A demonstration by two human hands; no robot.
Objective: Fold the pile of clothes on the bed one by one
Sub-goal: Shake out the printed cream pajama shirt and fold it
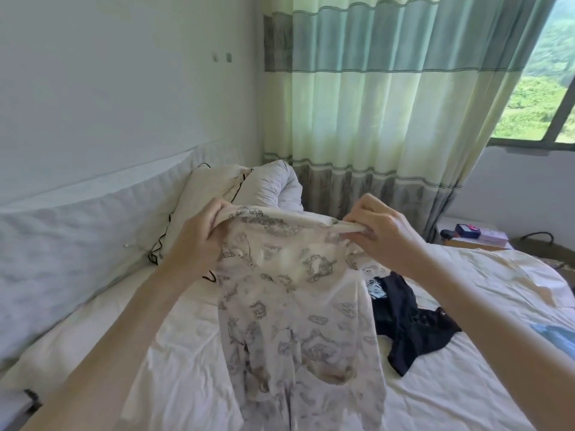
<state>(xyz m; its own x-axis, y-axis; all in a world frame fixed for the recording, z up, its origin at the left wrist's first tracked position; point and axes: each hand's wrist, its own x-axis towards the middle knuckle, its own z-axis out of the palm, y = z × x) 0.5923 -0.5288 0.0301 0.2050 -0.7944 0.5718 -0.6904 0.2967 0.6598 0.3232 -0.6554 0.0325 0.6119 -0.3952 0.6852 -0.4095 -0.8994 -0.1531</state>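
You have one garment up in the air: a pale printed top (289, 306) with grey drawn figures all over it, held by its upper edge above the bed (451, 384) and hanging down toward you, its lower part reaching the near edge of the view. Both of your hands are on it. Your left hand (199, 237) is at the top left corner, fingers curled over the bunched edge with the thumb side toward you, forearm coming up from the near left. Your right hand (382, 231) is at the top right corner, fingertips pinching a rolled bit of the hem, knuckles raised, forearm running in from the near right. The cloth between the two hands is stretched fairly flat.

On the sheet to the right of the held top lies one dark garment (413, 321), crumpled, with a small light-printed piece (376, 289) at its far left end; whether that piece is separate I cannot tell. One pale blue cloth (557, 337) shows at the right edge.

At the far left, two pillows: one cream with black piping (199, 200), one white (273, 185), both against the padded white headboard (77, 231). One striped green curtain (373, 98) hangs at the far side, with one window (547, 88) to its right. A bedside stand (479, 237) at the far right carries a few small boxes.
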